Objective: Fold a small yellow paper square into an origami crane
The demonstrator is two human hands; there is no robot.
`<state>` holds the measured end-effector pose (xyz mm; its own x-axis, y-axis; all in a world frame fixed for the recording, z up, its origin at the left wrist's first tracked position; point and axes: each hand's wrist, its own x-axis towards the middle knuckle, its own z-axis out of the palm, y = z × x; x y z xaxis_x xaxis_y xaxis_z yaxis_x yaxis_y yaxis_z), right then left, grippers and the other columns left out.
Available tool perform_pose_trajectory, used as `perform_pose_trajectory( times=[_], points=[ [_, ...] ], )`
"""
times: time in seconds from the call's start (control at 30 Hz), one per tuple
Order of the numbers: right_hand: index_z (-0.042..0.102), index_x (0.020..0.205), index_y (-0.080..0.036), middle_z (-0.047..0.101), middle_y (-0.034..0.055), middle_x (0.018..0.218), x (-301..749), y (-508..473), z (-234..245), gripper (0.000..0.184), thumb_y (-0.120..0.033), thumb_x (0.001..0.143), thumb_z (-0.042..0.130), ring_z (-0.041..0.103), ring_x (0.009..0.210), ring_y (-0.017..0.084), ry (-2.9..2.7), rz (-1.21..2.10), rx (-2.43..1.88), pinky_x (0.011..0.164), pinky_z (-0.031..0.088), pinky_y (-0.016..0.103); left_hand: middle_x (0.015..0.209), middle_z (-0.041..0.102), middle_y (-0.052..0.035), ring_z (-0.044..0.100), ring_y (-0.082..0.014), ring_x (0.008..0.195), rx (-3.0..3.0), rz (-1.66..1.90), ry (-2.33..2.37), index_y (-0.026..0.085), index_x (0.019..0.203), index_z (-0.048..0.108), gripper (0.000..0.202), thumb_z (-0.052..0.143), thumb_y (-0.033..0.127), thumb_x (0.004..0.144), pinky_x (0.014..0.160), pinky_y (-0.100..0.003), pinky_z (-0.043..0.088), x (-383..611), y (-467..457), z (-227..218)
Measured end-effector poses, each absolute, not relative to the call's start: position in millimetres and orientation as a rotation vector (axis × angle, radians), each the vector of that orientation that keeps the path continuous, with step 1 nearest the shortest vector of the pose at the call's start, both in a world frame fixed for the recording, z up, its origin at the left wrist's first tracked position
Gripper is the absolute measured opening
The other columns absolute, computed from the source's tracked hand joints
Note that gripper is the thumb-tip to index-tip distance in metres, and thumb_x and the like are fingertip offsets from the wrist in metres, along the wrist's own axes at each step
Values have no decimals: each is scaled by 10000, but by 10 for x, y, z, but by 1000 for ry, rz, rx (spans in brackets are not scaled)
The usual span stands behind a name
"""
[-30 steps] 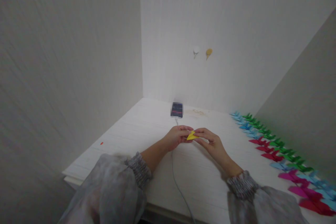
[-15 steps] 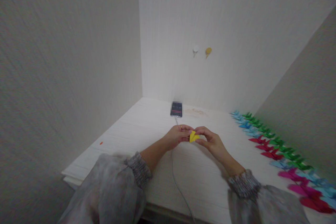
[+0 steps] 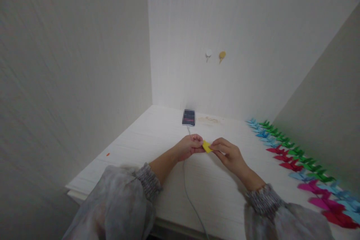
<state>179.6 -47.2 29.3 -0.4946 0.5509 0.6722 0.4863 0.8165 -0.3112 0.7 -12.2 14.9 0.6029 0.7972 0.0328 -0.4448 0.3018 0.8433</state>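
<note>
Both hands meet above the white wooden table (image 3: 140, 142): the left hand (image 3: 189, 146) and right hand (image 3: 228, 153) each grip one small folded yellow paper piece (image 3: 207, 146) between fingertips. One dark phone (image 3: 188, 117) lies beyond them, with its one grey cable (image 3: 188, 187) running back under the hands.

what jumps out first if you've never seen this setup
The small yellow folded paper pinched between the left hand and right hand at mid-table. Then the rows of colourful folded paper shapes along the table's right edge, and a dark phone near the back wall.
</note>
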Motion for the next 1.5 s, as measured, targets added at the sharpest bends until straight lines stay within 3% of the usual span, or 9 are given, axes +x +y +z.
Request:
perform_pose_trajectory(
  times=[0.2, 0.33, 0.47, 0.57, 0.73, 1.17, 1.5],
  points=[
    [588, 868, -201, 558, 66, 805, 1792, -473, 279, 172, -122, 761, 479, 526, 733, 140, -2228, -72, -734, 617, 461, 267, 731, 590, -59, 575, -114, 689, 979, 803, 459, 97, 691, 501, 216, 601, 283, 652, 729, -277, 430, 5, -144, 214],
    [589, 873, -192, 567, 69, 785, 1780, -490, 274, 168, -131, 763, 477, 531, 712, 140, -2249, -151, -738, 598, 465, 267, 672, 579, -16, 572, -97, 646, 998, 838, 507, 115, 632, 491, 180, 655, 156, 570, 698, -260, 437, 10, -137, 201],
    [565, 945, -190, 574, 77, 842, 1796, -508, 296, 204, -150, 778, 453, 540, 764, 145, -2266, -180, -751, 641, 474, 275, 737, 608, -42, 580, -102, 668, 995, 854, 491, 107, 683, 553, 127, 612, 89, 572, 719, -251, 438, -5, -132, 201],
    [551, 976, -180, 577, 87, 888, 1814, -515, 317, 234, -126, 779, 436, 534, 808, 150, -2307, -241, -747, 685, 466, 288, 800, 618, -65, 583, -119, 732, 1000, 865, 477, 96, 732, 589, 166, 598, 72, 568, 772, -261, 425, -19, -129, 206],
    [572, 924, -166, 600, 81, 826, 1820, -510, 310, 206, -117, 768, 446, 536, 745, 152, -2340, -352, -744, 635, 461, 285, 807, 626, -91, 583, -139, 759, 1001, 844, 469, 76, 750, 613, 155, 589, 132, 608, 772, -263, 429, -25, -134, 206],
    [617, 768, -183, 618, 44, 722, 1733, -596, 407, 176, -207, 791, 445, 566, 657, 121, -2297, 65, -851, 604, 463, 238, 803, 623, -75, 573, -95, 716, 1080, 692, 544, 88, 770, 630, 228, 615, 268, 632, 756, -212, 417, -66, -149, 245],
    [627, 714, -192, 628, 24, 681, 1755, -569, 381, 153, -223, 770, 488, 572, 615, 115, -2277, 134, -938, 569, 445, 220, 811, 619, -57, 569, -92, 720, 1097, 617, 536, 105, 826, 618, 330, 697, 156, 509, 801, -246, 375, -70, -149, 225]
  ],
)
